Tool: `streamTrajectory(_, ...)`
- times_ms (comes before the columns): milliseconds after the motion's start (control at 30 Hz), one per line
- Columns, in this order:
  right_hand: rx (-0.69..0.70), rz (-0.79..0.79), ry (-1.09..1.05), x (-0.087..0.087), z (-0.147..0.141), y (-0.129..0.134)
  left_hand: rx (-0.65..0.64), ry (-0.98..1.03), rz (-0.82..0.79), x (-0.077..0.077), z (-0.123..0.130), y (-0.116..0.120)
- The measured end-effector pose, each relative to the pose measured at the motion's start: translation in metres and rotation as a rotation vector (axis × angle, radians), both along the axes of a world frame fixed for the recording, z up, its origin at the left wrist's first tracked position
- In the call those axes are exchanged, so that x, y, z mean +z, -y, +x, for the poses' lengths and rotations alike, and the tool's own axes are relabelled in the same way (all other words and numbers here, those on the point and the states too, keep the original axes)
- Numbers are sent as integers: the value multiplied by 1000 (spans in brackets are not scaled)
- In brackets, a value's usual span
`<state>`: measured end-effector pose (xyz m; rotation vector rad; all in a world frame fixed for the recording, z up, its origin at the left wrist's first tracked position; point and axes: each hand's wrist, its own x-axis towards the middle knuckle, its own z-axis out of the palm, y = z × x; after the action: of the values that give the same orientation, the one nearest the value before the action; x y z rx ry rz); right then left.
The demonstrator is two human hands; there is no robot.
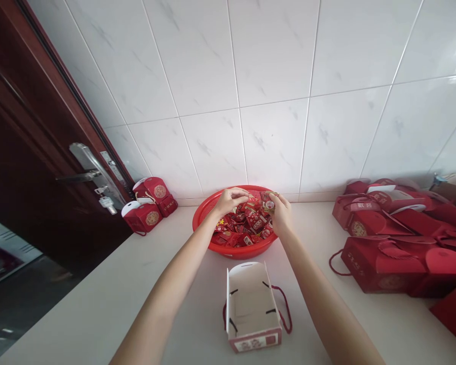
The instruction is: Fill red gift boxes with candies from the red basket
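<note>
A red plastic basket (pixel 243 252) stands against the tiled wall, holding many small red wrapped packets (pixel 247 223). Over its left back part is my left hand (pixel 231 200), fingers bent together; whether they pinch a packet is hidden. My right hand (pixel 280 210) is at the basket's right side, with a small red and clear packet (pixel 268 201) between thumb and fingers. In front of the basket, between my forearms, an open box (pixel 251 299) with a pale inside and dark red cord handles sits with nothing in it.
Closed red gift boxes (pixel 383 263) crowd the right side of the white table (pixel 144 274). A few small red boxes (pixel 142 217) stand at the left by the wall. Beyond the left edge is a dark door (pixel 34 142) with a metal handle.
</note>
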<state>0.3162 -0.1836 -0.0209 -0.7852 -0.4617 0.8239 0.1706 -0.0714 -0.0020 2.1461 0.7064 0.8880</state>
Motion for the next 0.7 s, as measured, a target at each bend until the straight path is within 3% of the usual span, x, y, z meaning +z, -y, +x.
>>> streamTrajectory(167,30,-4,12,-3,0,-1,-99,145,-44,-1,3,3)
streamTrajectory(367,51,-5,33,-4,2,0,-212,185,-4,-2,7,6)
streamTrajectory(500,75,-16,54,-4,2,1,-215,203,20,-4,8,8)
streamTrajectory(700,98,-22,83,-5,3,1,-221,194,-76,-4,9,10)
